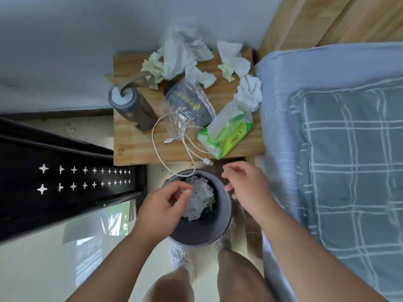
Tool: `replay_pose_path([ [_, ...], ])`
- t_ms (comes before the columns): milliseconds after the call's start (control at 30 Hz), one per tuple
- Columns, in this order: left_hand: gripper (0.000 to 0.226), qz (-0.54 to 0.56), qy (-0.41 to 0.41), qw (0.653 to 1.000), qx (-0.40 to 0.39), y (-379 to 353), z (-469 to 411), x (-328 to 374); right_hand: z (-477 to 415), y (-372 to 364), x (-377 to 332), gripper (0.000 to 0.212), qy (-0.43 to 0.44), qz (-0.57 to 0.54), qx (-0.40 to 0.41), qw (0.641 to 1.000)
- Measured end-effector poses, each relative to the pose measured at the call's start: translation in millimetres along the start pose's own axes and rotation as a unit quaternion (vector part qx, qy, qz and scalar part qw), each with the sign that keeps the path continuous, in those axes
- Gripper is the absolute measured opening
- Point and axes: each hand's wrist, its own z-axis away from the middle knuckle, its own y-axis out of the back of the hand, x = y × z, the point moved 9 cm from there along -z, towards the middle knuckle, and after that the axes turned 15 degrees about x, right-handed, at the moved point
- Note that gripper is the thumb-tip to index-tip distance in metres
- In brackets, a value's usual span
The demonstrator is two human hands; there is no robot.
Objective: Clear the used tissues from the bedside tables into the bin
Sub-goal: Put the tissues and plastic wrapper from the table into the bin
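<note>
My left hand and right hand hang loose and empty over the bin, so I should gather the crumpled tissues left on the tabletop in bunches, clear of the cable.

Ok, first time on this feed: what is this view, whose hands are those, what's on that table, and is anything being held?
There is no machine: the grips are a person's bare hands, filmed from a camera on their head looking down. The wooden bedside table beside the bed carries crumpled tissues, a green tissue pack, a grey bottle, a white charging cable and a clear plastic bag. The grey bin stands on the floor in front with discarded tissues inside. The left hand is over the bin, fingertips curled near those tissues; whether it pinches one is unclear. The right hand hovers by its rim, holding nothing.
</note>
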Motion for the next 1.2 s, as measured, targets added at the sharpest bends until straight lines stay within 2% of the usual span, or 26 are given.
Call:
replay_pose_path([
  [233, 0.014, 0.004, -0.057, 0.998, 0.008, 19, -36, 95, -18, 47, -87, 0.010, 0.055, -0.030, 0.054, 0.997],
  [433, 0.015, 0.055, -0.048, 0.997, 0.020, 15, -87, 150, -57, 68, -140, 0.013, 0.112, 0.001, 0.123, 0.986],
  [567, 0.012, 0.053, -0.064, 0.996, 0.037, -4, -128, 176, -83, 59, -152, 0.031, 0.124, 0.041, 0.144, 0.981],
  [767, 0.027, -0.027, -0.106, 0.994, 0.026, -54, -185, 201, -108, 29, -159, 0.050, 0.139, 0.097, 0.140, 0.976],
  [900, 0.031, -0.078, -0.130, 0.988, 0.004, -79, -214, 209, -126, 15, -163, 0.048, 0.173, 0.146, 0.126, 0.966],
  [1100, 0.049, -0.173, -0.180, 0.968, -0.042, -110, -248, 215, -153, -3, -153, 0.040, 0.143, 0.181, 0.098, 0.968],
  [1200, 0.048, -0.216, -0.209, 0.952, -0.058, -124, -255, 217, -161, -5, -148, 0.040, 0.134, 0.207, 0.093, 0.965],
])
